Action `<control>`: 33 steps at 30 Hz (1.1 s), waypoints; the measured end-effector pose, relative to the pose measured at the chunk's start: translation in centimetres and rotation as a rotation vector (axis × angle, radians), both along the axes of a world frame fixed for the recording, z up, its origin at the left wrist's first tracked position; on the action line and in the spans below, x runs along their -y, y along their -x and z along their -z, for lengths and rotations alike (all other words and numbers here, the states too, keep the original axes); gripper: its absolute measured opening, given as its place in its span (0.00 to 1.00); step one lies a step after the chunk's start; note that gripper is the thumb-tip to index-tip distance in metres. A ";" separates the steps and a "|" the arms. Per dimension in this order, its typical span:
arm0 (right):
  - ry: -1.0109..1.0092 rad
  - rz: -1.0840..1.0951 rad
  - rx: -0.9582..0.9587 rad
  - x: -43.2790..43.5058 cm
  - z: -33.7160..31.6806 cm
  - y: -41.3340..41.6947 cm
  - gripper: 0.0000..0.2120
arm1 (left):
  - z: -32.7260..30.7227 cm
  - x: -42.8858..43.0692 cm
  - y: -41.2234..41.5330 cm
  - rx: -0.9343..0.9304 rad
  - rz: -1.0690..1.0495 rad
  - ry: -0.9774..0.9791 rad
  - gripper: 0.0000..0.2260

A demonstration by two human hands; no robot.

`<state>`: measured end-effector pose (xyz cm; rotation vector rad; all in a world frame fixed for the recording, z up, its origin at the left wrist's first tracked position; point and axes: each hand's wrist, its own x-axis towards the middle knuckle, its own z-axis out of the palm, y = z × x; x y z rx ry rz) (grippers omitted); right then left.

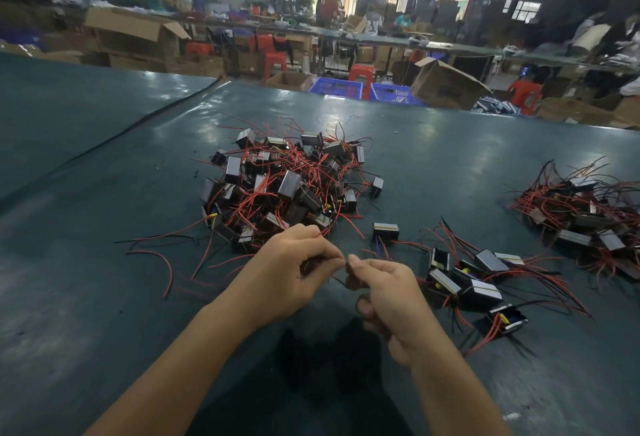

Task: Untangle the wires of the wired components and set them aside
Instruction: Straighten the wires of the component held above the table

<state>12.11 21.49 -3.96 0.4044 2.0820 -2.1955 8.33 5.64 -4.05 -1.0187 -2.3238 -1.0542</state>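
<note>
Left hand point(287, 262) and right hand point(388, 297) are both pinching one thin wire point(345, 264), fingertips almost meeting, just before the tangled pile point(287, 186) (its component is hidden). Freed components point(479, 285) are lying right of the pile, nearer the right hand.

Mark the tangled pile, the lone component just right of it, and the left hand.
tangled pile point(289, 184), head view, on a dark block near its middle.
lone component point(385, 231), head view, on its body's middle.
left hand point(287, 271), head view, on the back of the hand.
</note>
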 end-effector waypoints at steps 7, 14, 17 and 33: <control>-0.451 0.091 -0.715 -0.4 0.6 0.2 0.05 | -0.6 0.3 0.1 0.371 0.024 -0.281 0.05; -0.750 0.028 -0.878 -0.7 0.9 0.2 0.03 | -0.9 0.3 0.2 0.507 0.073 -0.319 0.06; -0.693 0.028 -0.768 -0.4 0.8 0.0 0.05 | -0.6 0.4 0.1 0.438 0.069 -0.299 0.05; -0.407 -0.051 -0.374 -1.1 0.0 0.0 0.05 | -0.1 0.4 0.6 0.275 -0.174 -0.283 0.01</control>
